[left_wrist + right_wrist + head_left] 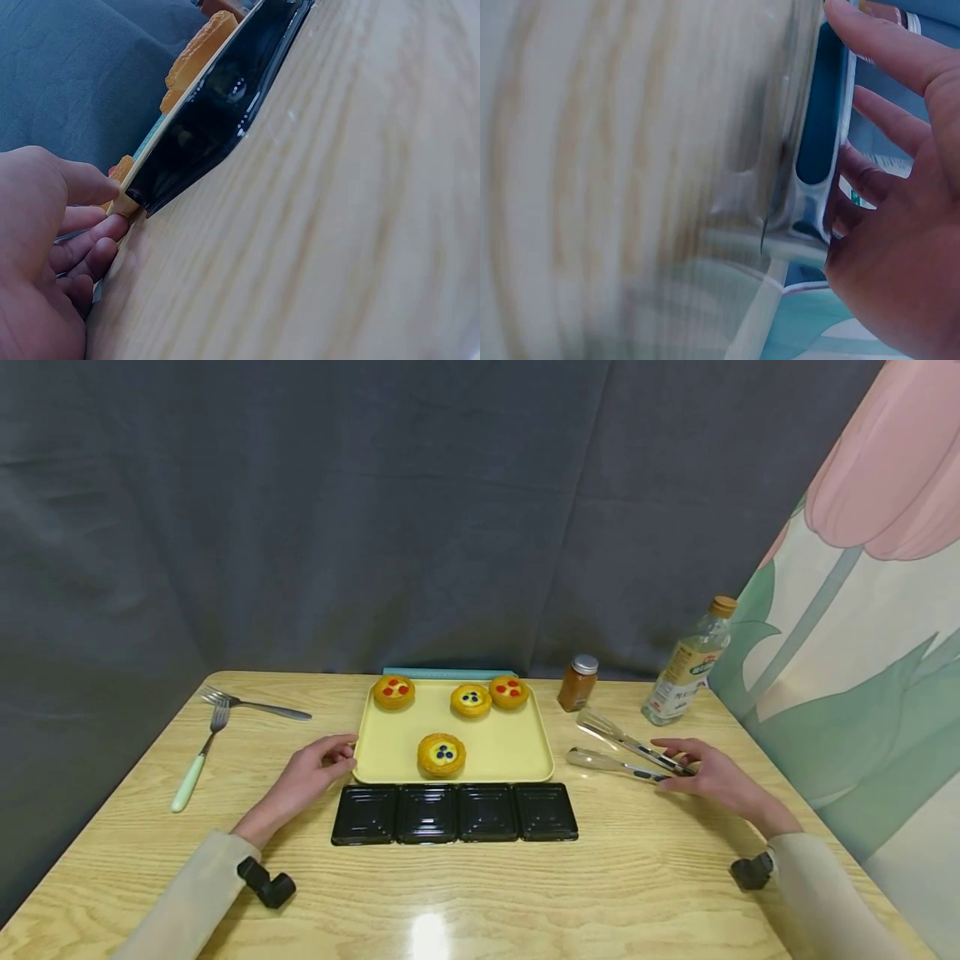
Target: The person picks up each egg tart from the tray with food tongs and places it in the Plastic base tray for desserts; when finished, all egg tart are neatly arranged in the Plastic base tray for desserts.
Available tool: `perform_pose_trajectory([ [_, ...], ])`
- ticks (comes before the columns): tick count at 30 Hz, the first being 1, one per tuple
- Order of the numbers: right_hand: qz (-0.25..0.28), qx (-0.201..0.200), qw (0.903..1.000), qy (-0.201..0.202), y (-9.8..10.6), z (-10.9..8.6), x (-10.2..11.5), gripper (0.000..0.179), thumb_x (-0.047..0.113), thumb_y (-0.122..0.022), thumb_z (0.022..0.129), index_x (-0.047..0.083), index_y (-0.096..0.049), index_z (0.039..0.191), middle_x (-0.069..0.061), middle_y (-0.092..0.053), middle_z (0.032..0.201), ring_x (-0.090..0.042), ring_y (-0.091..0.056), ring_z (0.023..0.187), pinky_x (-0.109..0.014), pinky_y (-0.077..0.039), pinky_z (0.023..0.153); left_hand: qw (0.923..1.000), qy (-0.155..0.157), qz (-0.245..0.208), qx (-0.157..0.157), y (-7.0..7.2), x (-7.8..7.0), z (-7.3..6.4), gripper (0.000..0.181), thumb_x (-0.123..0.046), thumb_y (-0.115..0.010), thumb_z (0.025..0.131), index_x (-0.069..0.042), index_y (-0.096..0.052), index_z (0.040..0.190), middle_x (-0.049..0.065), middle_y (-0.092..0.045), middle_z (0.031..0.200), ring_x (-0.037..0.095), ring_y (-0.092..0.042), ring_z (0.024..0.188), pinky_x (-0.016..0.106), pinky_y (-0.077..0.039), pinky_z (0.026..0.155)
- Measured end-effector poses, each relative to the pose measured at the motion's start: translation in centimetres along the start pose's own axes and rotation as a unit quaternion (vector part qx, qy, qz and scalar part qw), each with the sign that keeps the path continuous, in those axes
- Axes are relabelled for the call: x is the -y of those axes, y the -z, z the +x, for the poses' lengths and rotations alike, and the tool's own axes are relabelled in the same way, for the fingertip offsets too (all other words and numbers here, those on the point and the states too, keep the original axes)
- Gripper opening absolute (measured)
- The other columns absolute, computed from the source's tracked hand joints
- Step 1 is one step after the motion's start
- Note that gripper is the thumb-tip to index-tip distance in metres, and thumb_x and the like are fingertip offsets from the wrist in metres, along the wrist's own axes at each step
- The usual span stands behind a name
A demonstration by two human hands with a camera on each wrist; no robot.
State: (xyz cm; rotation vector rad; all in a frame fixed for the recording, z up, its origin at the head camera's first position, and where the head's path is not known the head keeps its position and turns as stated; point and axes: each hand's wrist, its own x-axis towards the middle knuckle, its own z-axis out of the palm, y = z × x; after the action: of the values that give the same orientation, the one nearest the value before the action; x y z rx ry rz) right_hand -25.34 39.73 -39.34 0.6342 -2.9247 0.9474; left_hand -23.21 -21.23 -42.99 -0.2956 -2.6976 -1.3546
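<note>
A pale yellow tray [491, 752] bears several tarts, some with red toppings, like the tart [394, 692] at back left, others with dark blue ones, like the tart [441, 754] near the front. My left hand [318, 770] pinches the tray's left edge, thumb above and fingers below, clearest in the left wrist view. Metal tongs [626, 743] lie spread to the right, their tips pointing at the tray. Around their handle end my right hand [708, 777] curls; the thumb is on the near side and the fingers are on the far side.
A black four-section dish [427, 814] lies along the tray's front. Two forks, one with a green handle [189, 782], are at the left. Behind the tongs stand a spice jar [577, 683] and a glass bottle [686, 668]. Dark cloth [337, 527] hangs behind the table.
</note>
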Motion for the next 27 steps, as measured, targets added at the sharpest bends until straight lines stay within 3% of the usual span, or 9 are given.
perform_pose_trajectory([
  [14, -0.019, 0.003, 0.9998, -0.005, -1.0, 0.3, 0.6, 0.065, 0.023, -0.082, 0.086, -0.002, -0.056, 0.141, -0.018, -0.056, 0.116, -0.023, -0.045, 0.084, -0.031, -0.039, 0.068, 1.0, -0.003, -0.001, 0.0, -0.1, 0.2, 0.1, 0.043, -0.011, -0.065, 0.099, 0.007, -0.056, 0.137, 0.009, -0.062, 0.107, 0.023, -0.057, 0.097, 0.041, -0.046, 0.085],
  [27, -0.065, -0.022, 0.9975, 0.019, -1.5, -0.5, 2.3, 0.06, 0.021, -0.079, 0.089, -0.004, -0.058, 0.139, -0.014, -0.057, 0.114, -0.026, -0.053, 0.097, -0.042, -0.043, 0.078, 1.0, 0.0, 0.001, 0.0, -0.1, 0.2, 0.1, 0.043, -0.011, -0.064, 0.1, 0.006, -0.056, 0.138, 0.009, -0.062, 0.108, 0.023, -0.056, 0.097, 0.04, -0.046, 0.086],
])
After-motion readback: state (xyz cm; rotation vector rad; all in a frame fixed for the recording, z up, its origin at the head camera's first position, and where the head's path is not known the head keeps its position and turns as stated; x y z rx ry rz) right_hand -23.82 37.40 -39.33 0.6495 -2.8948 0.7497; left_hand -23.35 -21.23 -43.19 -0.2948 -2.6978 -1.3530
